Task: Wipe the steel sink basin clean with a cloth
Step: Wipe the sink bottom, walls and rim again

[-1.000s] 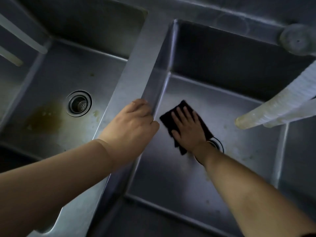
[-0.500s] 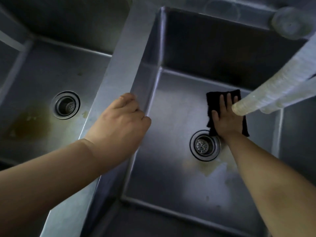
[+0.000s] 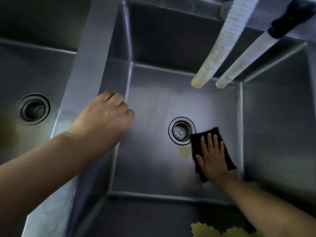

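Observation:
The steel sink basin [image 3: 153, 103] fills the middle of the view, with a round drain strainer [image 3: 181, 131] in its floor. A dark cloth [image 3: 212, 134] lies flat on the basin floor just right of the drain. My right hand [image 3: 212, 156] presses down on the cloth with straight, spread fingers. A yellowish stain [image 3: 184, 152] shows beside the cloth's left edge. My left hand [image 3: 104, 120] rests on the steel divider [image 3: 89, 65] at the basin's left rim, fingers curled over its edge.
A second basin [image 3: 34, 74] with its own drain [image 3: 33, 109] and brownish stains lies to the left. Two ribbed hoses [image 3: 220, 41] hang over the back right of the basin. A yellowish patch [image 3: 213, 230] sits on the near wall.
My right hand has slid the cloth from the back right of the floor, under the hoses, toward me to the near side of the drain. The left hand stays on the divider.

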Tool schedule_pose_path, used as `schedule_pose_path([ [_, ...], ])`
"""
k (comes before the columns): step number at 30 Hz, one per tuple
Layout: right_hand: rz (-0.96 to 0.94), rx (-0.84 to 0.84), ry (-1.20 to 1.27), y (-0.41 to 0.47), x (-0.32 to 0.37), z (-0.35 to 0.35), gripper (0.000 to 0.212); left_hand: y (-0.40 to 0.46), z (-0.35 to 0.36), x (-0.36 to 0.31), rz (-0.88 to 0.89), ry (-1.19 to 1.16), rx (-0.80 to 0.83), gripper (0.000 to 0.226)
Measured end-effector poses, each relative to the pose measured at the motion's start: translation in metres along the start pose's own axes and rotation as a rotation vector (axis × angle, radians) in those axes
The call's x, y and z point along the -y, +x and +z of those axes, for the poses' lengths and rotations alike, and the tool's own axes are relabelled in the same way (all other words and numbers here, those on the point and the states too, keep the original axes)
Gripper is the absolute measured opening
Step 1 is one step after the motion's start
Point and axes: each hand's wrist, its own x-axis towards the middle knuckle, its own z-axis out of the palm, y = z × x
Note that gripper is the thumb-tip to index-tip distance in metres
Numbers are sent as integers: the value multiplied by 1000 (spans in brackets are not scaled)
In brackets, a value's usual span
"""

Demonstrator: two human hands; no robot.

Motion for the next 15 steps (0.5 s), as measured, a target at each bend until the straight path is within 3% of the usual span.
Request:
schedule_pose_path([
  [9, -673, -21, -93, 20, 73, 8, 70, 6, 8, -25, -304, -71, -14, 10],
  [12, -758, -29, -49, 50, 93, 5, 67, 13, 19, -58, -346, -160, 66, 12],
  [15, -672, -59, 26, 93, 92, -1, 65, 24, 38, -89, -323, -192, 215, 20],
])
